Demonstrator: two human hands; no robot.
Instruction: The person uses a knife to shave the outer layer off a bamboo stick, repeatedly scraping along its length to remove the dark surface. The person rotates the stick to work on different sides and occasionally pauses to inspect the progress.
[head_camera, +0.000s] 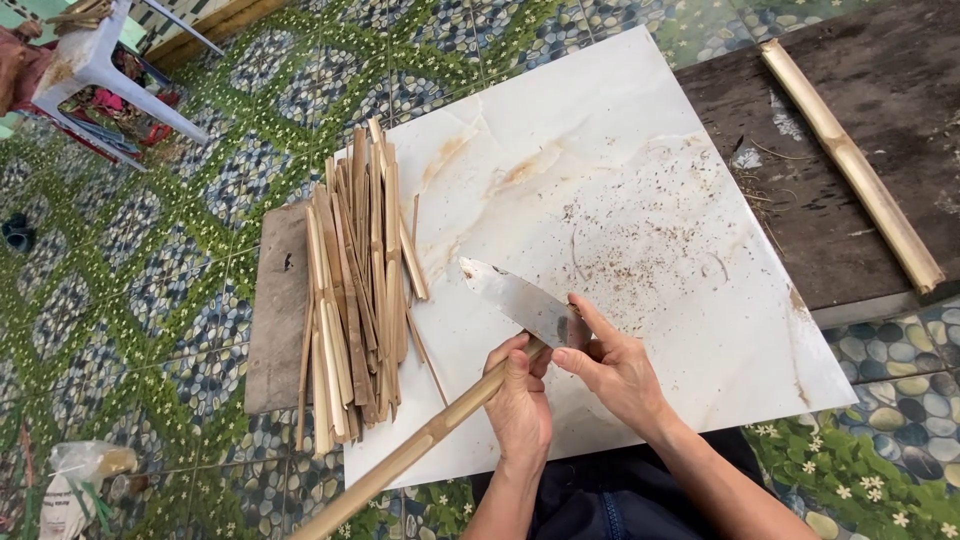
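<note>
Bag (75, 480) bottom-left, white, crumpled.

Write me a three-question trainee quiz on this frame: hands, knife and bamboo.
1. True or false: the left hand grips a long bamboo stick.
2. Multiple choice: the knife blade is held by A) the right hand, B) a clamp, C) nothing.
3. Fill in: the pile of split bamboo strips lies on the ___ edge of the white tile, partly over a wooden board.

Key
1. True; the stick runs down toward the lower left.
2. A; its fingers pinch the blade where it meets the stick's end.
3. Left. A separate bamboo piece lies on the dark plank at the right.
</note>
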